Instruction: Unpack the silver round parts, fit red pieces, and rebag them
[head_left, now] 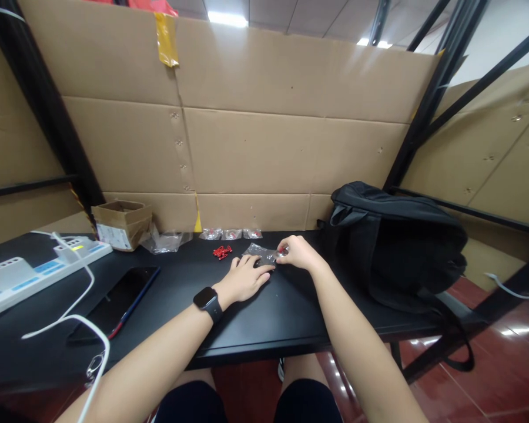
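A small clear plastic bag (259,251) lies on the black table between my two hands. My left hand (243,277), with a black watch on its wrist, rests at the bag's near edge, its fingers apart and pointing right. My right hand (298,252) pinches a small clear packet (282,251) with something red in it, at the right end of the bag. A pile of small red pieces (223,252) lies left of the bag. Behind it, several flat clear packets (231,234) with red bits inside lie in a row against the cardboard.
A black backpack (397,247) fills the table's right side. At the left are an open cardboard box (122,224), crumpled clear plastic (166,241), a phone (119,299), a white power strip (39,273) and a loose white cable (77,299). Cardboard walls the back.
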A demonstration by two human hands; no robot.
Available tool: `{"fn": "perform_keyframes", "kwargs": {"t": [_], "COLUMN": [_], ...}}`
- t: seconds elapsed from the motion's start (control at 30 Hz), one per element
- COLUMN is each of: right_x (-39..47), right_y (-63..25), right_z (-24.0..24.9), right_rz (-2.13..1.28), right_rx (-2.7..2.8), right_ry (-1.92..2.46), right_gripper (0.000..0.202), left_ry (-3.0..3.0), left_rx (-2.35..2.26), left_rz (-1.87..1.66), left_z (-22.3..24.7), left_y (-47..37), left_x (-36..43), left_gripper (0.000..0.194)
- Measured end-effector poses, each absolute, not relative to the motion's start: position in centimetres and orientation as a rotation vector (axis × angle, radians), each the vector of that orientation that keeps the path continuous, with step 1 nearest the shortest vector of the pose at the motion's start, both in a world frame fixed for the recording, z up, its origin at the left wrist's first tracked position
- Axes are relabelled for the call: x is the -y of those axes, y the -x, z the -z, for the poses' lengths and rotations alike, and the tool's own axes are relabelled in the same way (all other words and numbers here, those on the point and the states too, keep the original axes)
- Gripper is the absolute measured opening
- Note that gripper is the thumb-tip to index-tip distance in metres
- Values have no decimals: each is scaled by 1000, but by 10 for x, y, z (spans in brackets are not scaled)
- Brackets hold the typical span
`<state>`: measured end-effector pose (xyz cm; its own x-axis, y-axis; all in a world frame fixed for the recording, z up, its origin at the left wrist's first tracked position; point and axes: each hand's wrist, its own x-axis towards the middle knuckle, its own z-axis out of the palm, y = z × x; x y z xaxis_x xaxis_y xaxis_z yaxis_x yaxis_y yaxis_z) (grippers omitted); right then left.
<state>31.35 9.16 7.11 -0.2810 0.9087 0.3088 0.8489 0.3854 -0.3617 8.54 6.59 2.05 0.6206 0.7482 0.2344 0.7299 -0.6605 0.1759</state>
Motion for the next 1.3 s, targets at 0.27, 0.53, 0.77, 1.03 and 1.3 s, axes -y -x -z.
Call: {"fn": "perform_keyframes", "kwargs": {"t": [0.27,0.53,0.77,1.03,1.3], "right_x": [-99,-99,-96,-97,-95], "right_y": [-311,-314,-313,-313,-310], "right_z": [-58,-60,-65,-63,-63], "right_rz": [-260,-345,-435,-684,-680], "right_rx": [2245,2218,2176,2118,2211], "right_ry": [1501,1553,1496,1396,1352], "right_gripper": [27,26,28,28,31], "left_ry": [-2759,-2750,-2752,-2725,-2694], "left_rx": [-1212,-1195,-1132,-1093,-1042], "left_rz": [-397,-418,-416,-382,-361], "left_z": [-16,-15,-20,-25,-29], "left_y": [-82,-79,-77,-68,-65], "left_x": [-67,-70,-75,-78,-79], "left_gripper": [50,48,40,37,37]}}
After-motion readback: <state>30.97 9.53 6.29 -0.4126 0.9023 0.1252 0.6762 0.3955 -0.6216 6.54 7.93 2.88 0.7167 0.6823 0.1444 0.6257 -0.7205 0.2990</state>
